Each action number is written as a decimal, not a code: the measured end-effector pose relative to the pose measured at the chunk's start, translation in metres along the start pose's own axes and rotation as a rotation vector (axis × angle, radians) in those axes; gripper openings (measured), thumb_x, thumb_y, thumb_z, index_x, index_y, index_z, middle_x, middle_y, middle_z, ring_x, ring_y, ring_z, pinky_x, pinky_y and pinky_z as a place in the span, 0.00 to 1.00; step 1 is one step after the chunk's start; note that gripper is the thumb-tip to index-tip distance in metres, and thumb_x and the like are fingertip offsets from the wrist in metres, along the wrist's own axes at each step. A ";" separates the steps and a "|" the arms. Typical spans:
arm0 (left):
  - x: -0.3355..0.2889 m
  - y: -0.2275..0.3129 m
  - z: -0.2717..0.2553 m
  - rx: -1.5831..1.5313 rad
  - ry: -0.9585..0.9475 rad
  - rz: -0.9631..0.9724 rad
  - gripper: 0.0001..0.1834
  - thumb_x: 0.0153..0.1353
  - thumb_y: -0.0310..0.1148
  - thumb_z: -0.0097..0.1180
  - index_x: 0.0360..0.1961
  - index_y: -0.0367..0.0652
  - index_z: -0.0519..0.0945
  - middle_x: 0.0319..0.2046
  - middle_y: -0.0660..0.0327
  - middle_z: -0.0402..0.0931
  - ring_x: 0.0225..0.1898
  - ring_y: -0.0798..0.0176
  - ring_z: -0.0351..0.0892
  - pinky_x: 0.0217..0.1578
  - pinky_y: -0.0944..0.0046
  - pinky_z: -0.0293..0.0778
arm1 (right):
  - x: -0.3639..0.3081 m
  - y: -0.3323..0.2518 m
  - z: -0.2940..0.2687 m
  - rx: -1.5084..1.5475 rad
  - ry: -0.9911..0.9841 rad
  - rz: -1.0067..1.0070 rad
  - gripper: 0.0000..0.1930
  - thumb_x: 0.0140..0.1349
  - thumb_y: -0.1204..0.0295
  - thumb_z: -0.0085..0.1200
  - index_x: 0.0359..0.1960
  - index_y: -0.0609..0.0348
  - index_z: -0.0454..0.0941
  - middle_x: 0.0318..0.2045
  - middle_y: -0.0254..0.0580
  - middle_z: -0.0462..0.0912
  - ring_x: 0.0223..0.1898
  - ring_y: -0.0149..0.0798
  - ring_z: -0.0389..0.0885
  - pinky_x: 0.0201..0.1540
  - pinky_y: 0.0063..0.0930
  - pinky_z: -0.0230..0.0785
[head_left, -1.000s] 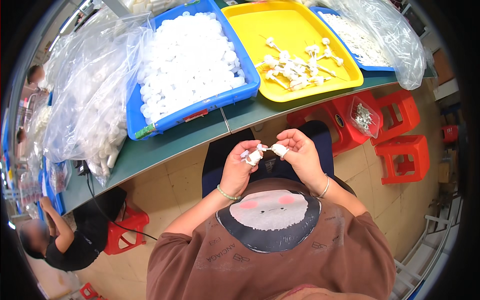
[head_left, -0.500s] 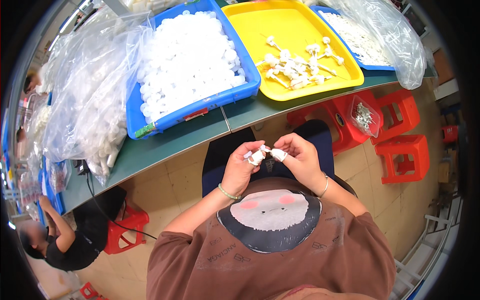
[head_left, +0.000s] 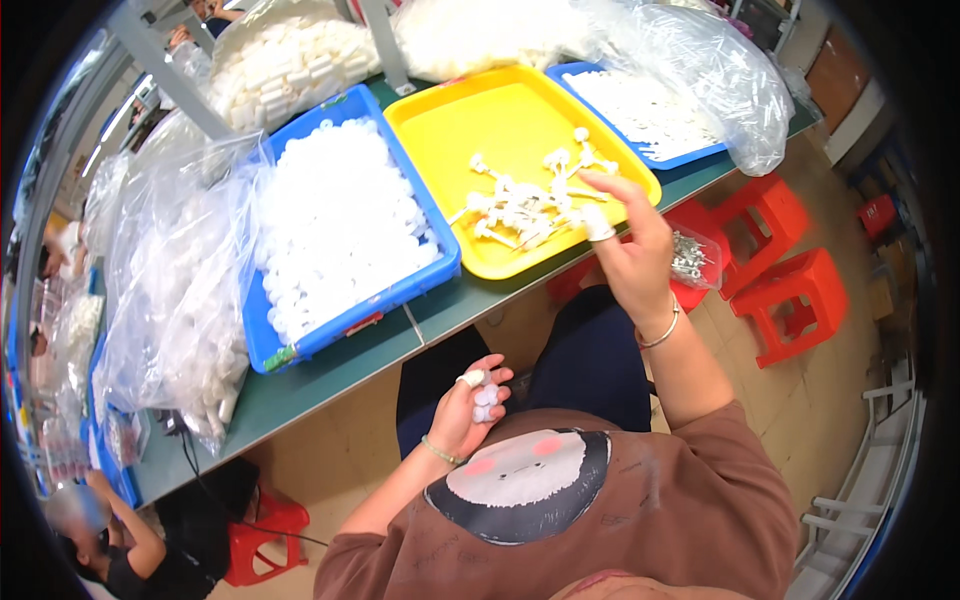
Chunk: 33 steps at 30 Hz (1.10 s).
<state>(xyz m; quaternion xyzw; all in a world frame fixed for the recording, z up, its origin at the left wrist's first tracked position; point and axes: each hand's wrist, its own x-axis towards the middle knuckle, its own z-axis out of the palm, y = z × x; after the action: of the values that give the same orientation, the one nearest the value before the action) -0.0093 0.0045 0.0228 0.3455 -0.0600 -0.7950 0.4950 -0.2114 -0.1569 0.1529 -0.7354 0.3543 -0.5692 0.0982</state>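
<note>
My left hand [head_left: 468,412] is low over my lap, palm turned up, with its fingers curled around a few small whitish plastic caps [head_left: 486,402]. A white cover wraps its thumb. My right hand [head_left: 638,245] reaches over the near right edge of the yellow tray [head_left: 440,125]. Its thumb, also covered in white, and its index finger are spread apart, with nothing visibly gripped between them. Close to those fingertips lies a heap of white stemmed pieces with round heads and thin wires [head_left: 525,210] in the tray.
To the left, a blue tray [head_left: 448,262] holds many translucent white caps, beside a clear plastic bag [head_left: 165,290]. A second blue tray [head_left: 690,158] carries small white sticks. Red stools [head_left: 795,300] and a clear box of metal pieces [head_left: 700,258] are at right. Another person [head_left: 140,550] sits lower left.
My hands have parted. The right one has moved up and forward to the yellow tray; the left one has lowered, its palm now showing the caps. The view has shifted.
</note>
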 end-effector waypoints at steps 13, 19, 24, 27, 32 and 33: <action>0.009 0.001 0.002 0.000 -0.020 -0.028 0.17 0.69 0.41 0.41 0.53 0.44 0.69 0.31 0.65 0.67 0.26 0.72 0.63 0.22 0.75 0.60 | -0.129 0.253 -0.163 -0.646 -0.355 0.786 0.11 0.50 0.82 0.52 0.36 0.62 0.81 0.35 0.47 0.83 0.39 0.41 0.82 0.43 0.30 0.71; 0.009 0.004 0.003 0.021 0.034 -0.036 0.17 0.69 0.40 0.40 0.53 0.44 0.69 0.31 0.66 0.66 0.26 0.72 0.63 0.21 0.75 0.60 | -0.106 0.257 -0.162 -0.847 -0.740 0.603 0.11 0.44 0.78 0.56 0.32 0.58 0.83 0.33 0.50 0.82 0.39 0.48 0.81 0.45 0.40 0.71; 0.008 0.004 0.006 0.027 0.032 -0.031 0.18 0.68 0.37 0.41 0.56 0.42 0.68 0.36 0.64 0.70 0.26 0.72 0.63 0.22 0.75 0.60 | -0.098 0.247 -0.170 -0.884 -0.647 0.542 0.08 0.47 0.76 0.57 0.32 0.55 0.83 0.33 0.47 0.82 0.38 0.47 0.80 0.41 0.39 0.70; 0.008 0.005 0.009 0.040 -0.003 -0.022 0.18 0.68 0.35 0.42 0.56 0.40 0.67 0.40 0.63 0.72 0.27 0.72 0.63 0.22 0.75 0.60 | -0.094 0.232 -0.174 -0.709 -0.484 0.580 0.08 0.49 0.75 0.57 0.33 0.57 0.81 0.33 0.47 0.82 0.36 0.46 0.80 0.40 0.39 0.70; 0.009 0.003 0.006 -0.037 -0.054 -0.033 0.18 0.69 0.38 0.42 0.54 0.39 0.68 0.40 0.62 0.73 0.26 0.73 0.63 0.21 0.76 0.60 | -0.065 0.119 -0.120 -0.089 -0.615 0.676 0.06 0.53 0.77 0.57 0.32 0.64 0.78 0.28 0.42 0.80 0.31 0.36 0.79 0.36 0.27 0.70; 0.010 0.002 0.004 -0.091 -0.064 -0.066 0.19 0.69 0.43 0.42 0.52 0.40 0.70 0.40 0.63 0.73 0.26 0.73 0.62 0.21 0.76 0.59 | -0.069 0.089 -0.098 -0.037 -0.653 0.582 0.05 0.53 0.77 0.58 0.32 0.64 0.78 0.28 0.41 0.79 0.30 0.35 0.78 0.35 0.26 0.70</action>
<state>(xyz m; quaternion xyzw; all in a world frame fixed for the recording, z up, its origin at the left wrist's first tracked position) -0.0128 -0.0060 0.0222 0.2990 -0.0281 -0.8235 0.4814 -0.3438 -0.1527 0.0836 -0.7479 0.5073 -0.2491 0.3481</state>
